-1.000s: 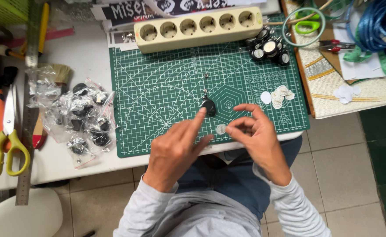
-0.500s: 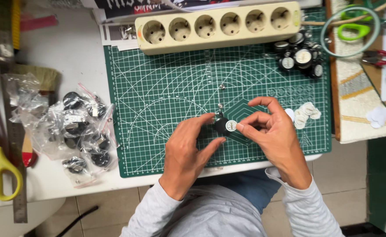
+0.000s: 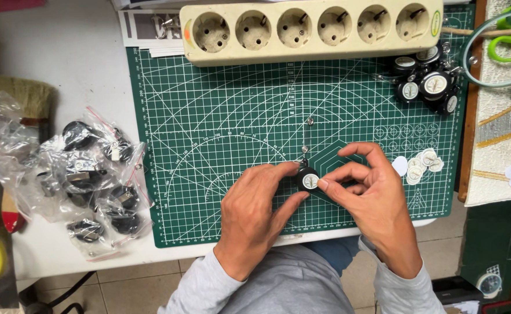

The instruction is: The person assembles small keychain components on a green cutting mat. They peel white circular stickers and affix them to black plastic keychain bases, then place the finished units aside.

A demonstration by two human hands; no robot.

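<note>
A small round black case (image 3: 309, 179) with a pale disc on its face sits pinched between two hands just below the centre of the frame, low over the green cutting mat (image 3: 209, 128). A second earlier the same case lies flat on the mat with the hands only closing in; half a second ago it is already gripped. Now the disc sits squarely on its face and both hands have drawn together around it — the fitting of the disc looks, by this evidence, to be in its pressing stage.

The left hand (image 3: 255, 209) is closed round the case's left edge, thumb and forefinger clamped on it, the other fingers curled beneath. The right hand (image 3: 371, 197) is part open: its forefinger tip rests on the disc's right rim, the thumb is underneath, the remaining fingers are arched clear.

A thin beaded chain (image 3: 307, 139) runs up the mat from the case. To the right of the hands lies a loose cluster of white paper discs (image 3: 421, 166); at upper right a heap of finished black cases (image 3: 427, 87) — each already faced in white. A cream six-socket power strip (image 3: 313, 26) spans the top edge. At left, off the mat, clear plastic bags (image 3: 87, 180) hold more black parts on the white table (image 3: 69, 70).
</note>
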